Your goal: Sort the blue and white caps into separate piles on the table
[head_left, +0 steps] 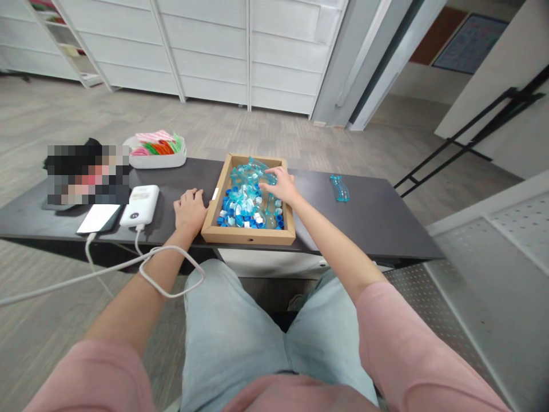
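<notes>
A shallow cardboard box sits on the dark table in front of me. Inside it, translucent blue plastic pieces lie towards the far end, with many small blue and white caps nearer to me. My right hand reaches over the box's right side, its thumb and fingers around a translucent blue plastic piece that they partly hide. Palm down on the table, my left hand rests against or close by the box's left wall, fingers stretched out. One similar blue plastic piece lies alone on the table to the right.
Left of the box are a white power bank with a cable looping over my left forearm, and a dark flat device. Behind them stands a white basket of colourful items. White cabinets line the background.
</notes>
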